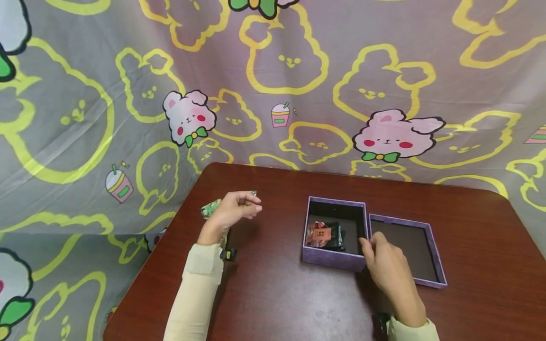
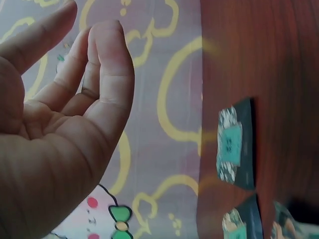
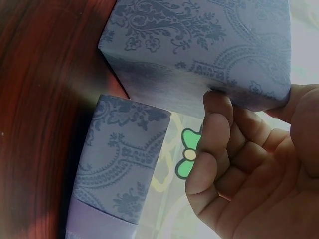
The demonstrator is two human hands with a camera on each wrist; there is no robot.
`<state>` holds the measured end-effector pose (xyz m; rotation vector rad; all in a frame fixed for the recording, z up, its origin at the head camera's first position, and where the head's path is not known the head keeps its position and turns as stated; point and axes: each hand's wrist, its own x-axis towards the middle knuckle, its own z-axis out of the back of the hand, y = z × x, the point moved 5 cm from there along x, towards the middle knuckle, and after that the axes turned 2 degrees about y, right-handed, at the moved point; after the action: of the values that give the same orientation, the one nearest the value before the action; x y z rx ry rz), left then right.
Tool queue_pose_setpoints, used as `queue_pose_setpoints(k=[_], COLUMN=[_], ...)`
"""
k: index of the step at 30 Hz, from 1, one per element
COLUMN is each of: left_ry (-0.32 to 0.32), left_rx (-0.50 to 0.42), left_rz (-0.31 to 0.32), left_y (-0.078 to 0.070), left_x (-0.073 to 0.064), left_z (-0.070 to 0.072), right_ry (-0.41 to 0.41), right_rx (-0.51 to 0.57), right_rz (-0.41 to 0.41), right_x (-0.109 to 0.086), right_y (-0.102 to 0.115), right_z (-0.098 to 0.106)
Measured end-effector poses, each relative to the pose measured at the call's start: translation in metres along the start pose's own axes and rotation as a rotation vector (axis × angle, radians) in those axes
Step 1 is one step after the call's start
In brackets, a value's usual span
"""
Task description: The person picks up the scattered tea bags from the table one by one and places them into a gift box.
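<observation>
An open purple box (image 1: 334, 260) with a patterned outside stands on the table. Inside it, at the left, lie a small packet with a red label (image 1: 321, 234) and a dark packet (image 1: 341, 237). My right hand (image 1: 390, 265) pinches the box's wall at its front right corner; the right wrist view shows the fingers (image 3: 217, 129) against the outer side. To the left, my left hand (image 1: 234, 208) hovers over the table with fingers loosely bent and nothing held. Below it lie green-labelled packets (image 2: 231, 144), partly hidden by that hand in the head view.
A shallow purple lid (image 1: 407, 246) with a dark inside lies face up to the right of the box, close to it. The brown wooden table (image 1: 273, 293) meets a grey patterned cloth (image 1: 264, 142) at its back and left edges.
</observation>
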<state>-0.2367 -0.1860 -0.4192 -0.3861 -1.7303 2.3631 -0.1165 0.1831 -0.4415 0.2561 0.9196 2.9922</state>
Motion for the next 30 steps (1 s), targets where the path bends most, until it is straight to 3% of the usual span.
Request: queue_pose_setpoints(k=[8,16,22,30], left_ry=[-0.033,-0.003,-0.028,-0.071], left_rx=[0.014,0.004,-0.001,-0.019], left_rz=[0.042,0.055,0.081,0.125], left_y=[0.009,0.012,0.015,0.031], left_x=[-0.008,-0.009,-0.012,-0.020], left_z=[0.021,0.023,0.025,0.034], right_ry=[0.006,0.005,0.010,0.018], right_rx=[-0.002,-0.003,0.000,-0.005], right_rz=[-0.001,-0.004,-0.006,-0.011], right_x=[0.001,0.002,0.001,0.000], right_y=[0.000,0.000,0.000,-0.001], right_z=[0.001,0.002,0.001,0.000])
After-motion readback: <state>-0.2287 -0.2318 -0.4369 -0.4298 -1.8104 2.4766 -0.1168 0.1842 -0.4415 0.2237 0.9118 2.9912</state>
